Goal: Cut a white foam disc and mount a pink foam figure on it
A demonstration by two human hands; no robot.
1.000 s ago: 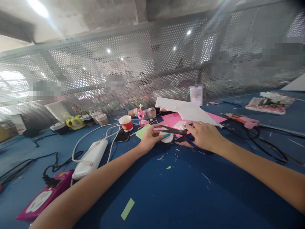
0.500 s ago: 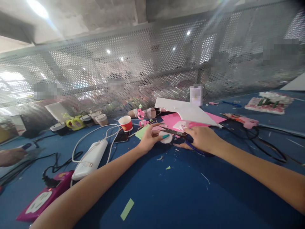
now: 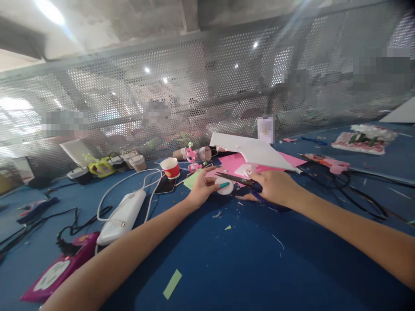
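Observation:
Pinched in my left hand (image 3: 201, 188) is a small white round piece (image 3: 227, 189), its edge turned toward my right hand. One thumbnail of that hand is teal. My right hand (image 3: 275, 185) is wrapped round the dark blue handles of a pair of scissors (image 3: 238, 178). The scissor blades point left and lie just over the white piece, beside the left fingers. Whether they touch its rim, I cannot tell. Behind both hands lie pink sheets (image 3: 293, 160) and a large white sheet (image 3: 256, 149), with a small white-and-pink piece (image 3: 247, 170) near the right knuckles.
To the left are a red-and-white paper cup (image 3: 170, 167), a phone (image 3: 165, 184), a white power bank (image 3: 122, 217) with cables and a purple power strip (image 3: 61, 270). A pink glue gun (image 3: 337, 165) with a black cord lies right. Paper scraps dot the blue table (image 3: 233, 268).
Another person's hand at the far left has gone out of view, and a dark blue tool now lies there. My hands, the scissors and the white piece have hardly moved.

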